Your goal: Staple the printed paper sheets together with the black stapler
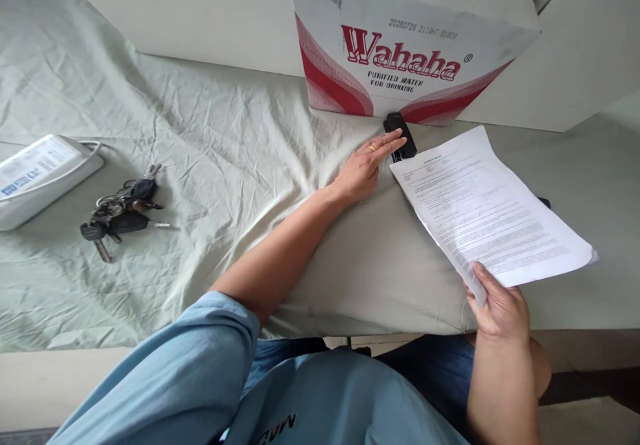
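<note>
Our left hand [367, 165] lies flat, fingers on a stapler [400, 135] half hidden; right hand [500, 308] pinches papers [493, 215]; box [400, 45] behind, keys [123, 208] well apart.

Left arm is stretching fwd across the body, elbow nearly straight, blue sleeve pushed up above the elbow, forearm bare. Left hand [367, 165] is lying palm down, fingers [393, 143] extended and close together, a ring showing on one. Right arm is bending up from below, forearm near vertical, wrist slightly cocked. Right hand [499, 308] is curling closed in a pinch grip, thumb on top pressing vs. the folded fingers, knuckles facing the camera. Hands are sitting well apart, left further fwd than right.
</note>
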Demonstrator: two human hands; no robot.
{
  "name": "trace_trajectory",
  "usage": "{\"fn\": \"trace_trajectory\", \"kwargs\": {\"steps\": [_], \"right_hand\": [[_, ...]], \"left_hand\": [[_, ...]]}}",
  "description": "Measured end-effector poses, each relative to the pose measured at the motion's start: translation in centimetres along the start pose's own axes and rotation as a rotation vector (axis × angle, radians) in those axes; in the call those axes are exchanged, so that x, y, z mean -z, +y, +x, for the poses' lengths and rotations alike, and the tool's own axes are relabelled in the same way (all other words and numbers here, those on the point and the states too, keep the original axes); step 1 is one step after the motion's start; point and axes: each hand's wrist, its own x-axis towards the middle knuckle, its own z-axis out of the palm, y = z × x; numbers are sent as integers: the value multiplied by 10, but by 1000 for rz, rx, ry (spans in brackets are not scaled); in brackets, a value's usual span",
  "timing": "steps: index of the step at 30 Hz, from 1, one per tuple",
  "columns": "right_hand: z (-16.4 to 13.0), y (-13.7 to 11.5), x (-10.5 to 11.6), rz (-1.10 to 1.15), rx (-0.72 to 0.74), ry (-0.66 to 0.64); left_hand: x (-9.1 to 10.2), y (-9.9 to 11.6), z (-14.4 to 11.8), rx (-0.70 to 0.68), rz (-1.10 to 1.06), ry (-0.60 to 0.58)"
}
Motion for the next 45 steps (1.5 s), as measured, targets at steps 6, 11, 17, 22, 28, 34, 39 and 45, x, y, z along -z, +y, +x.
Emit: {"fn": "trace_trajectory", "kwargs": {"steps": [6, 11, 17, 22, 28, 34, 39, 45], "right_hand": [[-5, -3, -17, 58, -51, 112], [-6, -1, -16, 30, -35, 86], [-7, 1, -16, 56, -55, 126], [-11, 0, -25, 41, 42, 68], [-22, -4, -34, 83, 83, 37], [-55, 7, -31, 38, 99, 10], [-87, 23, -23, 58, 59, 73], [-121, 45, -24, 83, -21, 88]], "left_hand": [[-3, 12, -1, 87, 142, -148], [-5, 22, -1, 129, 274, -235], [-6, 20, -4, 123, 284, -206], [-5, 24, -6, 135, 251, -190], [-6, 30, -2, 193, 267, -182], [-4, 31, 1, 186, 255, -168], [2, 20, 18, 196, 231, -222], [21, 16, 14, 231, -92, -67]]}}
